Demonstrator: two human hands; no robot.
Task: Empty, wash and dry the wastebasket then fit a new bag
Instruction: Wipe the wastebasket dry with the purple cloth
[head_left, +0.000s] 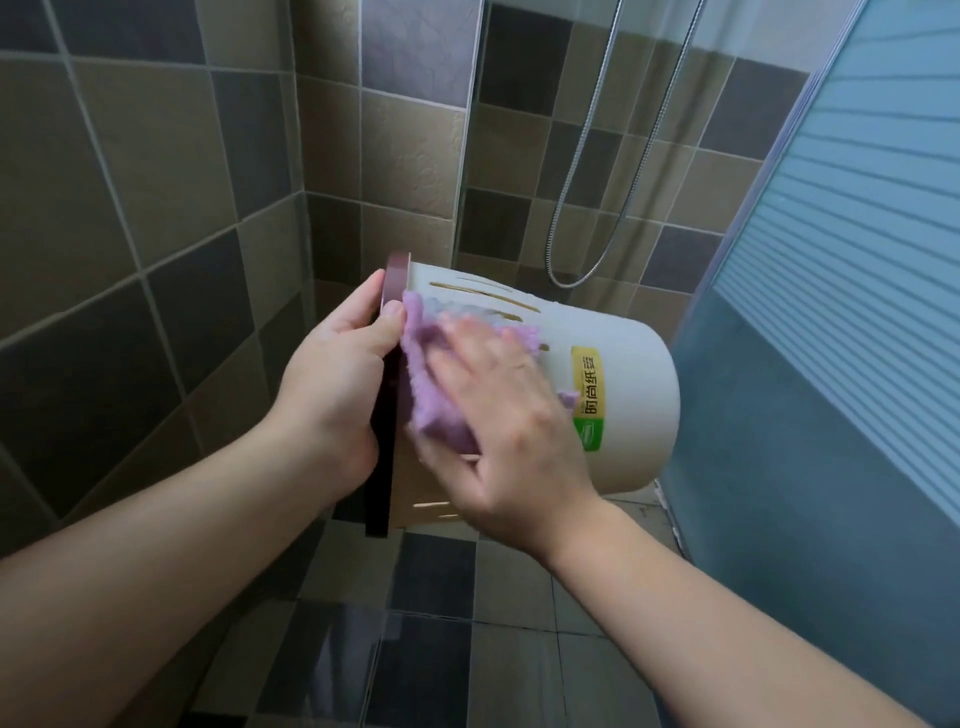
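Against brown and grey square wall tiles (156, 171), with a frosted blue glass shower screen (841, 291) to the right and a looped silver shower hose (602, 171) hanging behind. Underfoot, a glossy tiled floor (441, 634), shining as if wet, which suits a washing spot.

Held in mid-air at chest level, well clear of the floor: a cream plastic wastebasket with slotted sides and a yellow-green label (613, 395). Turned on its side, base pointing away to the right, dark maroon rim band (387, 395) facing left toward the body. Tipped this way, probably, so the curved outer wall lies up and open to wiping, and so any leftover water can run out of the mouth rather than pool inside.

Clamped on that rim, the left hand (337, 379): thumb over the outside edge, fingers seemingly hooked inside out of sight, a grip that steadies the basket against the rubbing pressure.

Spread flat on the side wall, the right hand (498, 405), fingers straight and slightly blurred, pressing rather than gripping a small lilac fluffy cloth (431, 395) against the slotted area just beside the rim. Flat palm for broad contact, likely the drying step; no bag fitted yet.
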